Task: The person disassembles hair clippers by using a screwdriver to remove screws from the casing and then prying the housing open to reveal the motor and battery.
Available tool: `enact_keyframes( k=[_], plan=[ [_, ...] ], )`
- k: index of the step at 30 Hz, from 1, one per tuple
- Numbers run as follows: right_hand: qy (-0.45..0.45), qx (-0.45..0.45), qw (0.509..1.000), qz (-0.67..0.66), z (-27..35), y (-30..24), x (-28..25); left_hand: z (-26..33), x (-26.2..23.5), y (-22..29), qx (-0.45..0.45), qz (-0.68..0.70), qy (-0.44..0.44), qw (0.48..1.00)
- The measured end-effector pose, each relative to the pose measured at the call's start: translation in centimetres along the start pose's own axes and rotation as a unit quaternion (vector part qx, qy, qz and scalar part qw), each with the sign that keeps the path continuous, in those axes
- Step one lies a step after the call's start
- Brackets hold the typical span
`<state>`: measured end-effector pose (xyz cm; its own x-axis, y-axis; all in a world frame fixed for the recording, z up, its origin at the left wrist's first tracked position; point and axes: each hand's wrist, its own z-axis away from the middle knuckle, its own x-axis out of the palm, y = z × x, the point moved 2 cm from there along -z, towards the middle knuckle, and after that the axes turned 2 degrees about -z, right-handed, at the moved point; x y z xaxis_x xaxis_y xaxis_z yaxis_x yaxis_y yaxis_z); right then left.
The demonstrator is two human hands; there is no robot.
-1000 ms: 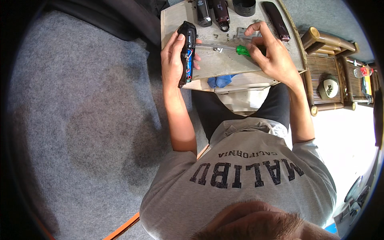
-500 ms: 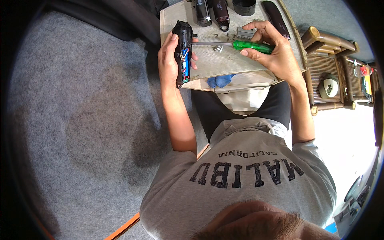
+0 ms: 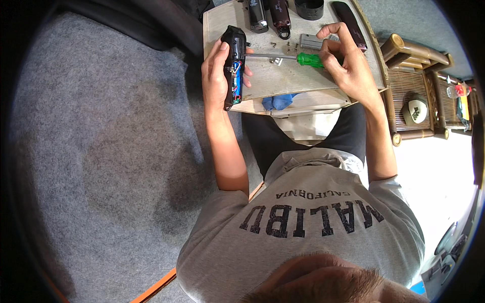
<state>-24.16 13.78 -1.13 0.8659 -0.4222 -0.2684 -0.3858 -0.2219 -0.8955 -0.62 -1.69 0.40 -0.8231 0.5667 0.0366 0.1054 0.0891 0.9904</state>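
My left hand (image 3: 215,78) is closed round an opened black hair clipper (image 3: 235,48), held upright above the left part of the small table. Its lower half lies bare, with a blue battery (image 3: 237,90) and thin coloured wires showing. My right hand (image 3: 352,73) grips a screwdriver (image 3: 309,59) by the end of its green handle, the index finger bent and raised off it. The steel shaft runs level to the left and meets the clipper's side; its tip cannot be made out. Beneath the shaft lies a small shiny metal piece (image 3: 276,61).
On the wooden table (image 3: 273,86) are a toothed metal clipper blade (image 3: 309,40), several small screws, a black clipper (image 3: 257,17), dark red casing parts (image 3: 279,17) and a round black container (image 3: 309,9). A blue cloth (image 3: 279,102) sits below the front edge. Bamboo furniture (image 3: 410,83) stands right.
My right hand's fingers have shifted back along the green handle and curled more, and the thumb has moved right. The clipper and screwdriver have moved slightly right.
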Motion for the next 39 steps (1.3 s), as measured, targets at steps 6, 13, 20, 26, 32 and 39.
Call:
enact_keyframes(
  k=[6,13,20,26,32,39],
  plan=[
    [-0.005,-0.051,0.995,-0.082,-0.2,-0.6,-0.4,-0.1,-0.3,-0.1,-0.01,0.018,0.01,1.0],
    [0.032,-0.113,0.992,-0.037,0.2,-0.1,-0.3,0.0,-0.3,0.0,-0.008,0.014,0.014,1.0],
    [0.018,-0.022,0.999,-0.026,0.4,-0.1,-0.8,-0.2,-0.3,-0.1,-0.012,0.014,0.028,0.999],
    [0.087,-0.062,0.994,-0.02,0.0,0.6,-0.2,-0.2,-0.4,-0.1,-0.017,0.012,0.037,0.999],
    [0.059,-0.106,0.993,0.013,0.2,0.1,-0.5,-0.2,-0.4,-0.2,-0.014,0.012,0.038,0.999],
    [0.002,0.104,0.995,-0.015,-0.1,0.1,-1.2,-0.2,-0.5,-0.1,-0.011,0.021,0.029,0.999]
  ],
)
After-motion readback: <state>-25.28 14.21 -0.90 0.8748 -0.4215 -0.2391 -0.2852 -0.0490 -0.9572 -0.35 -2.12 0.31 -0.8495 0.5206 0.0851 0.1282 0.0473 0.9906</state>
